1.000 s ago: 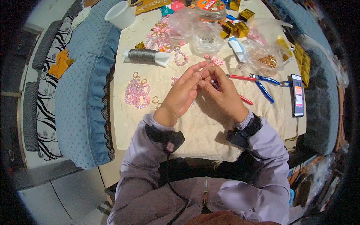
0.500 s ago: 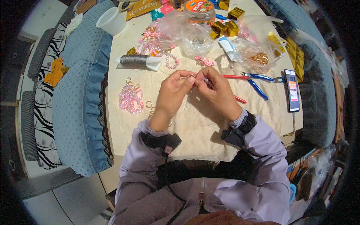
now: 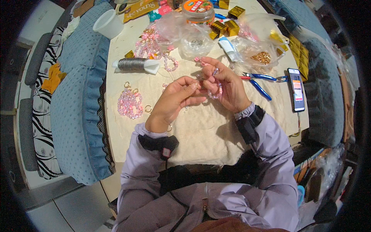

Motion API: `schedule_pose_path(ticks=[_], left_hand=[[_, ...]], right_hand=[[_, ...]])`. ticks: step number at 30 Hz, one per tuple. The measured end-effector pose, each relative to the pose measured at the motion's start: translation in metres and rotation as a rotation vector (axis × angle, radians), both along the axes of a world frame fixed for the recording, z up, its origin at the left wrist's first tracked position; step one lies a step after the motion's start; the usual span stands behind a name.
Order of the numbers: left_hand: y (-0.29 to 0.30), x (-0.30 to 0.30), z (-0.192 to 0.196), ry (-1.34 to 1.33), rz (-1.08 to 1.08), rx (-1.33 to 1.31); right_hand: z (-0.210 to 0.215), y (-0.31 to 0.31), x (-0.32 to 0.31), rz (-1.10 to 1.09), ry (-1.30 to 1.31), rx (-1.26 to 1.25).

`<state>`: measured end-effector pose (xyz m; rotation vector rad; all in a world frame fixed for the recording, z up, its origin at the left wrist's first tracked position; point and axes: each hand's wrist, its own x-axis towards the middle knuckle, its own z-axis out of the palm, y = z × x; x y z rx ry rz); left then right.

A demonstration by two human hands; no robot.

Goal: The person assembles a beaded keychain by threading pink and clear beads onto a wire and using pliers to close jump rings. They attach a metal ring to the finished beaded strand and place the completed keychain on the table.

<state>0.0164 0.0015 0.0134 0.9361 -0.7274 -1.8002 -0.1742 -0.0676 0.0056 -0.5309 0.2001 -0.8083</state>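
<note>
My left hand (image 3: 174,98) is closed in a pinch, with a bit of a small gold ring (image 3: 196,86) showing at its thumb tip. My right hand (image 3: 232,89) curls around a strand of clear and lilac beads (image 3: 215,93), which loops below its fingers; the index finger points up and left. The two hands almost meet over the cream cloth (image 3: 201,135). Left of them lies a pile of pink and clear beaded loops (image 3: 130,104) with gold rings. Pliers with blue handles (image 3: 261,89) rest right of my right hand, partly hidden by it.
A spool of grey thread (image 3: 136,65) lies at the left. Farther back are pink beaded pieces (image 3: 147,44), plastic bags, a clear round tub (image 3: 198,15) and small gold boxes (image 3: 232,28). A phone (image 3: 296,89) lies at the right edge, and a white cup (image 3: 108,24) stands far left.
My right hand has turned and lifted its index finger, bringing the bead strand into sight. My left fingers have spread a little below the pinch. The whole view has shifted slightly.
</note>
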Motion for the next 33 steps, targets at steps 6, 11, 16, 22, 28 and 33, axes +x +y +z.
schedule_pose_path(ticks=[6,11,16,22,28,33], left_hand=[[0.0033,-0.0037,0.0006,-0.058,-0.073,-0.022],[0.0042,-0.0046,0.0029,-0.126,-0.096,-0.061],[0.0013,-0.0055,0.0028,-0.133,-0.003,-0.138],[0.0014,-0.0052,0.0023,-0.067,0.054,-0.168],[0.0014,-0.0044,-0.0011,-0.159,0.063,-0.209],[0.0003,-0.0005,-0.0029,-0.167,0.055,-0.163]], right_hand=[[0.0006,-0.0006,0.005,-0.05,0.006,-0.044],[0.0026,0.0008,0.009,0.001,0.016,-0.113],[0.0007,0.0029,0.0082,-0.002,-0.078,-0.001],[-0.0024,-0.0005,0.0081,-0.017,-0.011,-0.01],[-0.0032,0.001,0.0081,-0.023,0.113,-0.033],[-0.0052,0.0013,0.0086,-0.042,0.143,-0.058]])
